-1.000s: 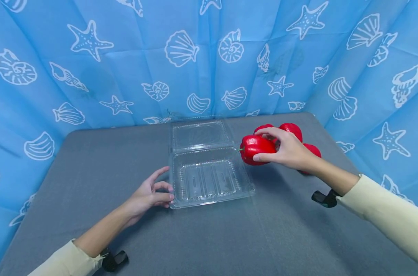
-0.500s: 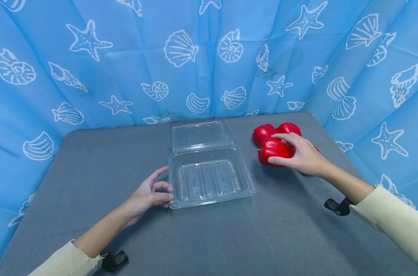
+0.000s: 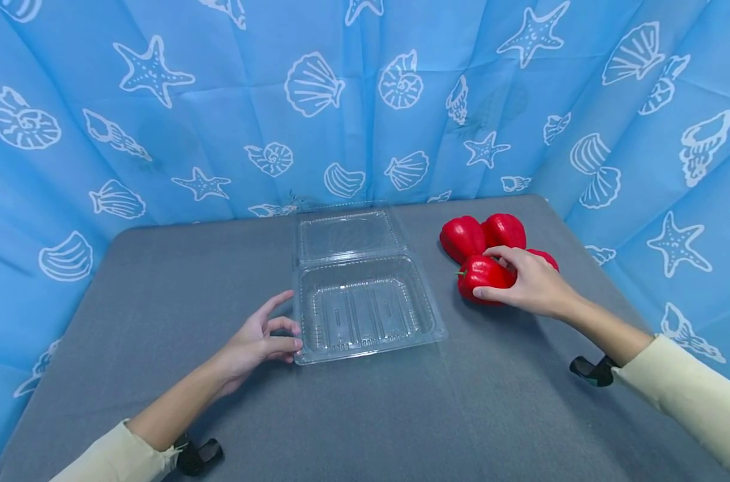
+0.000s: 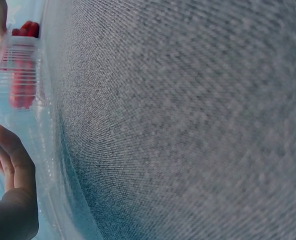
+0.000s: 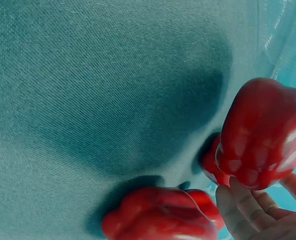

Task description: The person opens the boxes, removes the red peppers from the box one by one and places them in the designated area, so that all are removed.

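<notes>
My right hand (image 3: 536, 281) grips a red bell pepper (image 3: 484, 278) with a green stem pointing left, thumb on the near side and fingers over the top. In the right wrist view this held bell pepper (image 5: 263, 132) shows above its shadow on the cloth. Behind it stand two more red bell peppers, one at the left (image 3: 461, 235) and one beside it (image 3: 505, 229); another bell pepper (image 3: 546, 258) is mostly hidden by the hand. My left hand (image 3: 256, 341) rests its relaxed fingertips against the left rim of a clear plastic clamshell container (image 3: 365, 314), its lid (image 3: 349, 235) folded back.
A grey cloth-covered table (image 3: 371, 415) lies under everything. Behind and around it hangs a blue curtain (image 3: 220, 120) with white seashell and starfish prints. The container stands between the left hand and the bell peppers.
My right hand has carried the bell pepper rightward and lower, from beside the container's right edge to in front of the other bell peppers. The left hand and container have stayed put.
</notes>
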The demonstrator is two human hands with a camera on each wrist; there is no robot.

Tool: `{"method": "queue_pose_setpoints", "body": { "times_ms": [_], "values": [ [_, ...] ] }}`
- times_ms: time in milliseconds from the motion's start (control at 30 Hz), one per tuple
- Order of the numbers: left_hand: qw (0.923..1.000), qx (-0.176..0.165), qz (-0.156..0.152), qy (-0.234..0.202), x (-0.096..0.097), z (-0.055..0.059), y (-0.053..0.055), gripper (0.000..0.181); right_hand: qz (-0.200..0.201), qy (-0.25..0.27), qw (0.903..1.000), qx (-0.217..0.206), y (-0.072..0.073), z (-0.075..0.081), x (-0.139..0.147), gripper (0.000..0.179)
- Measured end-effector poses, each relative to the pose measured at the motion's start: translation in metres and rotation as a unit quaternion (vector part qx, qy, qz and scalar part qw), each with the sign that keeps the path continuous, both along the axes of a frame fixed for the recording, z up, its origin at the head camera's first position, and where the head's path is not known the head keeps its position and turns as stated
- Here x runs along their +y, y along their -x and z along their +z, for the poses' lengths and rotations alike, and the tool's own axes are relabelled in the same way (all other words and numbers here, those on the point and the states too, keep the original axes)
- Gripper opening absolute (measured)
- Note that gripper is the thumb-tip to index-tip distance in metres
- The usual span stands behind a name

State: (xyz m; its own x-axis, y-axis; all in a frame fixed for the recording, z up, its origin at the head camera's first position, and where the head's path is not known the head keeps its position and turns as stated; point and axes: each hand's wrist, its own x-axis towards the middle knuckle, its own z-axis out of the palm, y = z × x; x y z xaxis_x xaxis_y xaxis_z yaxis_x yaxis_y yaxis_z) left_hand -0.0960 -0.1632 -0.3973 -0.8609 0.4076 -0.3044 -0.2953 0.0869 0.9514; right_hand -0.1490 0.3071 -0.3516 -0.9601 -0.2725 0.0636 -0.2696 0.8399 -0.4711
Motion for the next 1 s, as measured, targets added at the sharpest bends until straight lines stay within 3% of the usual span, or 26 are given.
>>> {"method": "queue_pose_setpoints", "body": {
  "times_ms": [333, 633, 1000],
  "values": [
    [1.0, 0.004, 0.003, -0.003, 0.001, 0.0, -0.001, 0.093, -0.004, -0.006, 1.0, -0.003, 0.002, -0.005, -0.001, 0.083],
    [1.0, 0.0, 0.002, -0.003, 0.0, 0.0, -0.001, 0.092, 0.022, -0.032, 0.9992, -0.007, 0.005, -0.012, 0.0, 0.081],
    [1.0, -0.004, 0.003, -0.005, -0.001, 0.0, 0.001, 0.092, 0.019, -0.058, 0.9981, 0.009, 0.003, -0.01, -0.003, 0.082]
  ]
}}
